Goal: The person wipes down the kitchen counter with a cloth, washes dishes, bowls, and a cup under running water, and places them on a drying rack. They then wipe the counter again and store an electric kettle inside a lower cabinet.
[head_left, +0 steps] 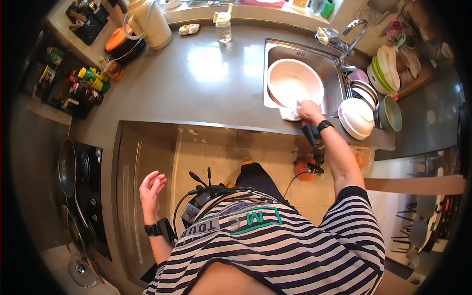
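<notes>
A large white basin (290,81) sits in the steel sink (269,49) at the right of the counter. At the basin's near rim, my right hand (309,112) is closed on a white cloth (290,114), which lies over the sink's front edge. Whether the fingers also touch the rim is hard to make out. My left hand (153,186) hangs in front of the counter on the left. Its fingers are loosely curled and apart, with nothing in them.
White bowls (356,118) and a green bowl (390,113) stand right of the sink, near the faucet (355,32). A glass jar (223,30), a cream kettle (147,24), an orange-lidded pot (123,44) and several bottles (92,81) line the back and left. Pans (68,167) rest at far left.
</notes>
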The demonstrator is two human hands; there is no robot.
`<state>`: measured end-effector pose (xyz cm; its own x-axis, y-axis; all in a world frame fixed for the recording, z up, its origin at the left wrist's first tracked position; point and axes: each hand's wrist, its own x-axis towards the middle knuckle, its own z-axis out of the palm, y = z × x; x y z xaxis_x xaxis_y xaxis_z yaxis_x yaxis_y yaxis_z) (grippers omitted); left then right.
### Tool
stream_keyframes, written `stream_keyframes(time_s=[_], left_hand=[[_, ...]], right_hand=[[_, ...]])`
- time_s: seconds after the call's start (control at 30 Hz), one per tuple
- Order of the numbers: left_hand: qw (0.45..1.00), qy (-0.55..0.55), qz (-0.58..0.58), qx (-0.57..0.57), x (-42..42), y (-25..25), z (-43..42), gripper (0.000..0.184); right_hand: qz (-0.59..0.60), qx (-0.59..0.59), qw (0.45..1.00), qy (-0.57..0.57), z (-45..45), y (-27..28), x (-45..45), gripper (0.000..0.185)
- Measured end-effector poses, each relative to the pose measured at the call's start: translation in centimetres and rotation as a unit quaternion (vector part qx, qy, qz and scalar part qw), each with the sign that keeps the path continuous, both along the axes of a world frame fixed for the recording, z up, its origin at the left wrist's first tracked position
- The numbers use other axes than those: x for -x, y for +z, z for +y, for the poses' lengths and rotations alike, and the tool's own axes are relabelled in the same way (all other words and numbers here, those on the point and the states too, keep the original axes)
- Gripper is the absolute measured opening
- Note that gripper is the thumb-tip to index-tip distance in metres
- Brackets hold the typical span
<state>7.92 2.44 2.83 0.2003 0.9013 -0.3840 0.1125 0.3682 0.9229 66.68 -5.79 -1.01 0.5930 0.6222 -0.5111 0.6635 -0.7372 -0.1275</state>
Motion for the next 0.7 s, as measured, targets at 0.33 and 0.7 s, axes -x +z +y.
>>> stream_keyframes(time_s=[0.33,0.7], left_hand=[[0.999,0.037,-0.007,0.003,0.3,1.2,-2.1,0.031],[0.992,0.127,0.002,-0.001,1.6,1.4,-10.3,0.031]], right_hand=[[0.029,-0.319,0.892,0.319,7.8,-1.8,18.0,0.040],[0.101,-0.338,0.935,-0.038,14.7,1.4,0.4,0.028]])
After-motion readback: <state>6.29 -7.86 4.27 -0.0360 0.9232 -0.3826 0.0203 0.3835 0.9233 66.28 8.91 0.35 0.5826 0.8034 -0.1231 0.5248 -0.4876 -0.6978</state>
